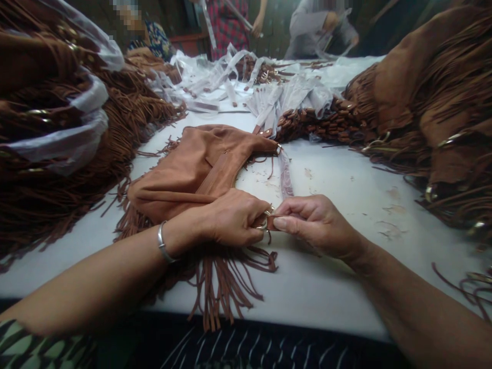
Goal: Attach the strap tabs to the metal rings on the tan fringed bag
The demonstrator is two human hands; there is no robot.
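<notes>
A brown fringed suede handbag (192, 164) lies on its side on the white table in front of me. My left hand (238, 218) is closed on the near end of the bag, where a metal ring (263, 224) shows by the fingertips. Between thumb and fingers, my right hand (313, 223) pinches the brown end of a strap (285, 177) right beside that ring. The strap's middle is wrapped in clear plastic, and it runs up to a metal fitting (279, 149) at the bag's far end. Fringe (223, 287) hangs toward the table's front edge.
Fringed brown bags are piled high at left (126, 113) and right (453, 77). Plastic-wrapped straps (295, 97) lie stacked beyond the bag. Loose scraps (394, 207) dot the white table (346, 287). Across it stand other people, one in a plaid garment (228, 25).
</notes>
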